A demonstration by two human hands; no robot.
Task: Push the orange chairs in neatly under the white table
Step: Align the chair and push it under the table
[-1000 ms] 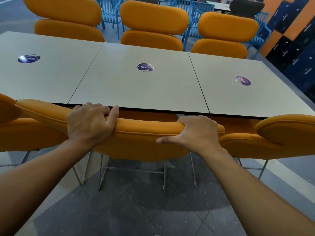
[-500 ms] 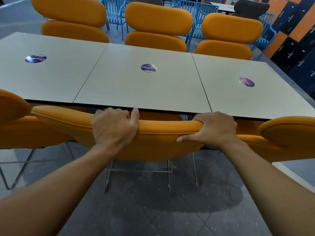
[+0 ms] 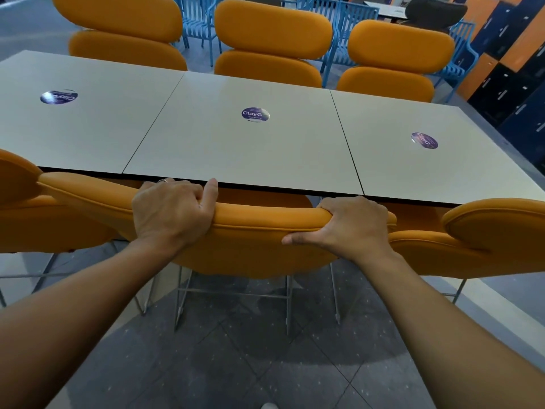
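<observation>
An orange chair (image 3: pixel 253 249) stands in front of me, its backrest top close against the near edge of the white table (image 3: pixel 236 154). My left hand (image 3: pixel 172 212) grips the backrest's top edge left of centre, fingers curled over it. My right hand (image 3: pixel 351 225) grips the same edge further right, thumb along the back. The seat is hidden under the tabletop. Two more orange chairs flank it, one on the left (image 3: pixel 35 219) and one on the right (image 3: pixel 486 240).
Three orange chairs (image 3: pixel 271 45) line the table's far side. Blue slatted chairs (image 3: pixel 339 13) stand behind them. Dark blue and orange lockers (image 3: pixel 513 54) fill the right wall. The chair's thin metal legs (image 3: pixel 289 305) rest on grey tiled floor.
The middle chair has slid forward toward the table with both hands gripping its backrest; its top edge now sits nearer the table edge. My view has moved forward with it.
</observation>
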